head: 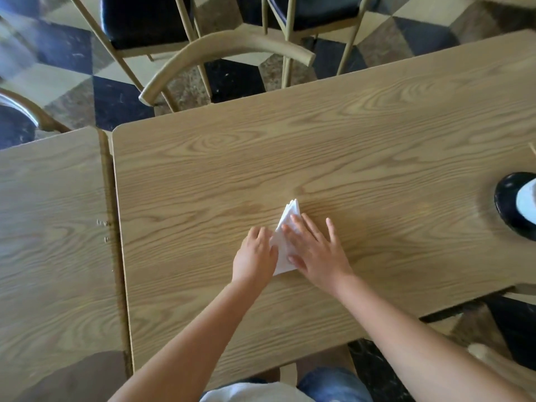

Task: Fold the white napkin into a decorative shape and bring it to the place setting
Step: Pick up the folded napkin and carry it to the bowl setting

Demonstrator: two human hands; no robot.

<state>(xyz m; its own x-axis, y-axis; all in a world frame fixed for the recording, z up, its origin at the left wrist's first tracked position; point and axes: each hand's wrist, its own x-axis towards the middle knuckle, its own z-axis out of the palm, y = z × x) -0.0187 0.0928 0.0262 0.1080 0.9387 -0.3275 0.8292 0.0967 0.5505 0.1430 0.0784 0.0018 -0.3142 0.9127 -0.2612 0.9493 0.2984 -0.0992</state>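
Napkin (pixel 285 227) first: I see one white napkin, folded to a narrow triangle, lying flat near the middle of the wooden worktop (pixel 377 134) with its layered tip pointing to the far side. My left hand (pixel 255 256) rests on its left edge, fingers loosely curled, the thumb lying against the paper; whether that grip pinches a layer or only presses, I cannot tell. My right hand (pixel 316 253) lies flat and spread wide on the right half of the napkin, palm down, fingers straight and fanned, pressing rather than clasping anything; its outer fingers reach past the paper onto bare wood.

Counting what else I have in view: two worktops, the second one (pixel 52 227) butted against the left side of the first with a thin gap between them. One black dish (pixel 507 204) sits at the right edge, partly cut off, well apart from the napkin, with something white (pixel 526 203) lying on it. Beyond the far edge I count three chairs: one curved wooden back (pixel 226 50) nearest, and two with dark seats (pixel 139 18) farther off on the checkered floor (pixel 72 68).
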